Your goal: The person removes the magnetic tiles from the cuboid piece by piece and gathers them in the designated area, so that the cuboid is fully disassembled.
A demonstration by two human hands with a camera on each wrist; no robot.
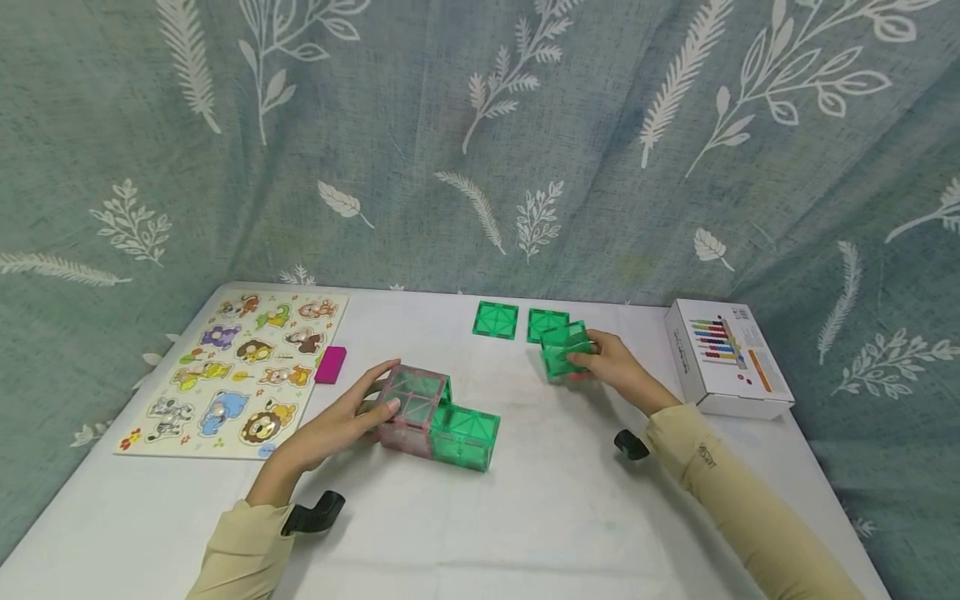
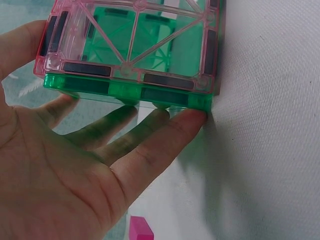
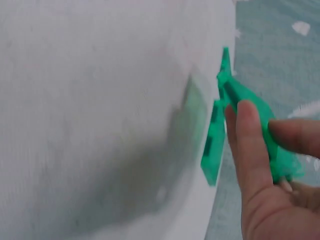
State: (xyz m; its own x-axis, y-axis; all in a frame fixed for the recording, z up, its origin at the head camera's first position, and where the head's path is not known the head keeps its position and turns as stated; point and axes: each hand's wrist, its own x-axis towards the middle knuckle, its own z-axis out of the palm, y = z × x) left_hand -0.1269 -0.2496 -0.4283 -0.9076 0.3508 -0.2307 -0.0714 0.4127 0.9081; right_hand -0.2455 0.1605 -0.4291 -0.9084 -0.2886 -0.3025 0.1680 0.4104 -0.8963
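A box-shaped build of clear magnetic tiles stands on the table, with a pink block (image 1: 408,437) at its left and a lower green block (image 1: 467,433) joined on its right. My left hand (image 1: 337,427) grips the pink block, thumb on its top and fingers along its left side. In the left wrist view, those fingers press a green tile edge (image 2: 125,90) beneath the pink tile (image 2: 127,67). My right hand (image 1: 621,371) pinches green magnetic tiles (image 1: 564,354), set at an angle to each other; their exact number is unclear. The right wrist view shows the pinched green tile (image 3: 250,100) edge-on.
Two flat green tiles (image 1: 495,320) lie at the back, one partly behind the held ones. An animal puzzle board (image 1: 307,400) is at left, beside a magenta block (image 1: 330,365). A white box (image 1: 690,375) stands at right. A patterned curtain (image 1: 420,167) hangs behind the table.
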